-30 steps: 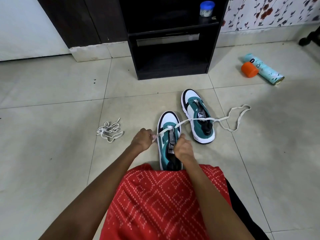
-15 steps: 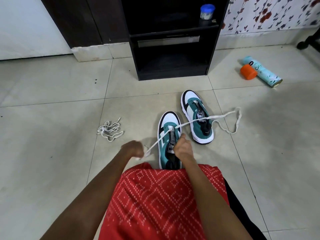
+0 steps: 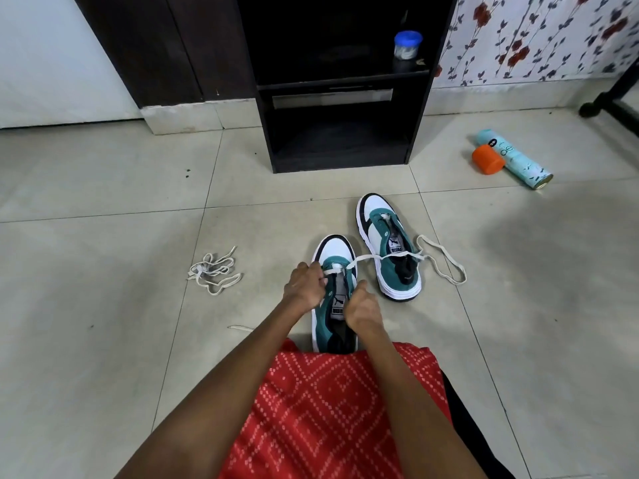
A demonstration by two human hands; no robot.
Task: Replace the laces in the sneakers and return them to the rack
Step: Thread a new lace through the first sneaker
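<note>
The left hand [image 3: 306,283], pulled out to the side a moment earlier, had returned to the near sneaker [image 3: 333,292], fingers pinching the white lace [image 3: 371,258] at the lowest eyelets. The right hand [image 3: 361,311] steadied the tongue, grip unclear. Lacing had barely begun.

Looked like a room in somebody's home: pale tiled floor [image 3: 103,340], flowery wallpaper [image 3: 539,36], a dark wooden rack [image 3: 342,98] against the wall with a little blue-lidded jar [image 3: 407,44] on its shelf, and a spray can [image 3: 515,159] lying on the tiles.
</note>
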